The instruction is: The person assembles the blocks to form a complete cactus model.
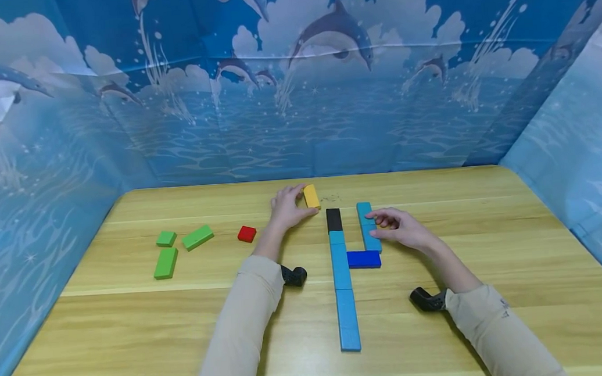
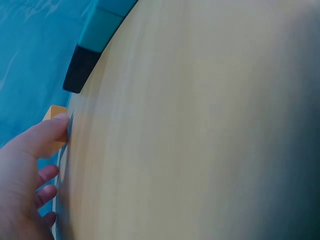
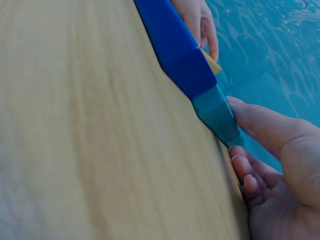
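Observation:
My left hand (image 1: 285, 208) pinches a yellow block (image 1: 311, 196) between thumb and fingers at the far side of the table. In the left wrist view, the thumb covers part of that yellow block (image 2: 56, 111). A black block (image 1: 333, 220) tops a long column of light blue blocks (image 1: 341, 269). A dark blue block (image 1: 363, 259) lies crosswise between this column and a shorter light blue row (image 1: 366, 208). Beside the shorter row is my right hand (image 1: 409, 231), its thumb and index fingertips at the row's right side with relaxed fingers. Firm contact is hard to tell.
Several green blocks (image 1: 165, 263) lie at the left, and a red block (image 1: 247, 233) lies nearer the left hand. Blue dolphin-print cloth (image 1: 318, 134) walls the wooden table (image 1: 133, 339) at the back and sides. Black wrist devices (image 1: 428, 299) hang below both sleeves.

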Demonstrator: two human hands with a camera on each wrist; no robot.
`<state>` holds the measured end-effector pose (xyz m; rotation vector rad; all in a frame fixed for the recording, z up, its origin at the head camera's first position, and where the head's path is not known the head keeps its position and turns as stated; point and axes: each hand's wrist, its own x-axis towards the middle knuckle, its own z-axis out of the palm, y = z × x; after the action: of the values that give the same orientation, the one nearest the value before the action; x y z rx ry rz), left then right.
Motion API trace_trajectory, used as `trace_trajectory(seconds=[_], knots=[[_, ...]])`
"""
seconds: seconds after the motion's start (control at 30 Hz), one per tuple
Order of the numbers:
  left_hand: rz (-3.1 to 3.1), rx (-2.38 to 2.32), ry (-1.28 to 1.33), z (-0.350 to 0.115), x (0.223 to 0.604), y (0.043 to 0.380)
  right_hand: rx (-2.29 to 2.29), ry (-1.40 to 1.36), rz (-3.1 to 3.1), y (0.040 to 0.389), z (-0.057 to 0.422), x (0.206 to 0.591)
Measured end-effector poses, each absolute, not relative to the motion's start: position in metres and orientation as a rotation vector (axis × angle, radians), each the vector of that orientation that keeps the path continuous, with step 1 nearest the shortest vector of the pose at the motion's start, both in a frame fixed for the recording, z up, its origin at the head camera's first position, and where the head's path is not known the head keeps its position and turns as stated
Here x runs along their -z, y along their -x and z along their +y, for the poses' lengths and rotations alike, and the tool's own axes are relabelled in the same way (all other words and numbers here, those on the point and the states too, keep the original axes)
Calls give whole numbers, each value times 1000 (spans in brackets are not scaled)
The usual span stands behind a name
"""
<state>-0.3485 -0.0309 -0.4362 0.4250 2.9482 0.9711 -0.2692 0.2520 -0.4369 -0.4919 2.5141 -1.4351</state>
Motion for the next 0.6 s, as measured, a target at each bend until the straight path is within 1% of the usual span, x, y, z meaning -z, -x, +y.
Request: trace_trajectory(seconds=[0.33,0.4,0.43,0.6], knots=[[2912,-817,-481,-16,437,349,1430,475,2514,270,252,438],[2905,-824,-491,-16,438,349,1422,476,2516,269,252,437],[2921,-839,-528,-17,446,354,1418,479,2519,270,252,438],[2880,-957,-603,-24,449,353,1417,479,2517,269,252,437]])
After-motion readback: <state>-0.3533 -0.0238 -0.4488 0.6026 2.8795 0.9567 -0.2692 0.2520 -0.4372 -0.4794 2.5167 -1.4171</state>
